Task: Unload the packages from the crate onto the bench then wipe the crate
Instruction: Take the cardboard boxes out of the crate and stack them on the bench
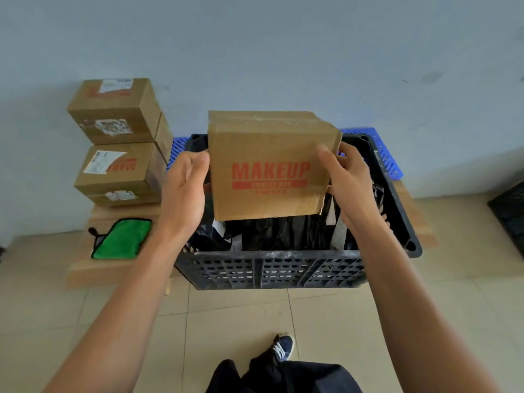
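A brown cardboard box printed "MAKEUP" in red hangs above the black slatted crate. My left hand grips its left side and my right hand grips its right side, thumb on the front face. Inside the crate lie black plastic-wrapped packages, partly hidden by the box. Two more brown boxes are stacked on the wooden bench at the left, the upper one on the lower one. A green cloth lies on the bench in front of them.
The crate stands on the bench against a pale wall, with a blue plastic pallet behind it. Another dark crate shows at the right edge. Tiled floor lies below, with my shoe near the bottom.
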{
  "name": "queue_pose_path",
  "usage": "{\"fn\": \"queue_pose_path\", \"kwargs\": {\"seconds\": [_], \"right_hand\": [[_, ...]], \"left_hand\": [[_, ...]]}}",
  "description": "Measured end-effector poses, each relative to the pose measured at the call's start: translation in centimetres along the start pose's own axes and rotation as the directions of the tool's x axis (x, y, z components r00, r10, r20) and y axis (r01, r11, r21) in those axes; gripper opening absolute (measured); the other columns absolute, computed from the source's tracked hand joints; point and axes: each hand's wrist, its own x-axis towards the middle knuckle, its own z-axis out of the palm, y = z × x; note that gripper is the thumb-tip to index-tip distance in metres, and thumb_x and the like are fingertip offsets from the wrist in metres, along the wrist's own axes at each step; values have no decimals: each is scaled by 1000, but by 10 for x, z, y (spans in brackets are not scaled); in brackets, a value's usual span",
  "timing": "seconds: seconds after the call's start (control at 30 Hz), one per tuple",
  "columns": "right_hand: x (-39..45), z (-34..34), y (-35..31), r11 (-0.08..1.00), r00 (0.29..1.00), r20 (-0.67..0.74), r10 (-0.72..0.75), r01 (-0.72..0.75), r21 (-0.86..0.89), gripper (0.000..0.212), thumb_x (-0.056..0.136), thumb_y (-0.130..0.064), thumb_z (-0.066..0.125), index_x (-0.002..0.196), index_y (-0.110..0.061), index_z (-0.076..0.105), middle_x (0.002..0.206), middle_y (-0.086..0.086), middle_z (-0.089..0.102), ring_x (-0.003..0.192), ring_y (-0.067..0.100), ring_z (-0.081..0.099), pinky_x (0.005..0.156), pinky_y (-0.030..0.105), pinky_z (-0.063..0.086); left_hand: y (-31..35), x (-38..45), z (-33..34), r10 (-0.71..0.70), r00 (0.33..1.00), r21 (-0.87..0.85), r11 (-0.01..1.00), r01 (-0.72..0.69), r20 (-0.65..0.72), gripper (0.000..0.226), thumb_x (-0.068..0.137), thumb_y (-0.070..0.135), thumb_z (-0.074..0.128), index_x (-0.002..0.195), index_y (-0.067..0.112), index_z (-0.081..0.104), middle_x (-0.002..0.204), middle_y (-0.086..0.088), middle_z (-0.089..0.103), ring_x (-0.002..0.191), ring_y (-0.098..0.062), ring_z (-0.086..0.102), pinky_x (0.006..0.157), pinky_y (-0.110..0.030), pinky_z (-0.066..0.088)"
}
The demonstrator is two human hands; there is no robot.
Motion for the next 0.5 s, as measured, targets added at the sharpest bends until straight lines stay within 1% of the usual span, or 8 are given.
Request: {"fn": "queue_pose_path", "kwargs": {"seconds": [0.03,0.1,0.17,0.2,0.27,0.3,0.43,0.5], "right_hand": [[-8,1,-5,1000,1000,-3,-19,19,-21,58,76,-78,63,121,-42,61,113,-14,71,106,7,68,96,47,55],[-26,4,-14,996,998,-23,-59,57,-66,61,76,-86,54,113,-38,64,107,-18,71,107,6,66,99,45,52],[-40,6,-22,993,993,-82,-82,74,-93,70,76,-88,50,112,-28,60,103,-20,66,103,5,63,97,38,50],[-49,8,-25,991,990,-96,-99,90,-98,68,77,-86,51,112,-28,58,102,-22,65,98,1,63,90,32,50],[-67,10,-28,987,987,-84,-141,134,-85,55,82,-74,58,118,-33,57,102,-21,68,89,-6,65,79,24,52],[-76,10,-28,985,985,-72,-157,152,-76,51,84,-67,62,123,-35,56,104,-19,69,90,-6,66,77,23,53],[-105,2,-21,965,967,-21,-254,252,-68,54,87,-43,70,136,-35,48,118,-21,64,101,-10,62,75,14,54],[-115,-5,-16,949,953,37,-301,303,-82,62,87,-29,72,141,-38,42,128,-21,60,112,-5,61,83,19,57]], "left_hand": [[2,-6,-3,14,1000,-27,1000,-14,-11,30,106,38,46,99,11,56,107,7,71,106,-7,68,99,-51,54],[7,-21,-11,35,999,-80,996,-37,-36,35,103,41,48,103,8,57,109,6,73,109,-10,68,96,-48,56],[11,-32,-15,42,997,-120,991,-49,-63,27,101,45,50,107,21,60,112,6,74,112,-15,69,96,-44,55],[13,-40,-18,37,997,-150,987,-48,-75,23,100,45,51,110,27,60,114,6,73,112,-17,69,97,-42,55],[16,-52,-22,33,995,-190,981,-50,-92,26,100,45,51,121,31,58,117,6,72,113,-18,69,95,-37,56],[17,-58,-24,36,995,-196,979,-55,-98,28,101,44,51,126,32,57,118,6,72,114,-17,68,94,-36,57],[21,-81,-31,39,988,-207,976,-70,-150,46,102,47,50,144,28,48,125,4,69,113,-13,68,88,-31,58],[24,-88,-36,6,984,-223,974,-46,-180,56,97,54,49,147,30,42,133,3,65,119,-15,65,97,-38,56]]}}
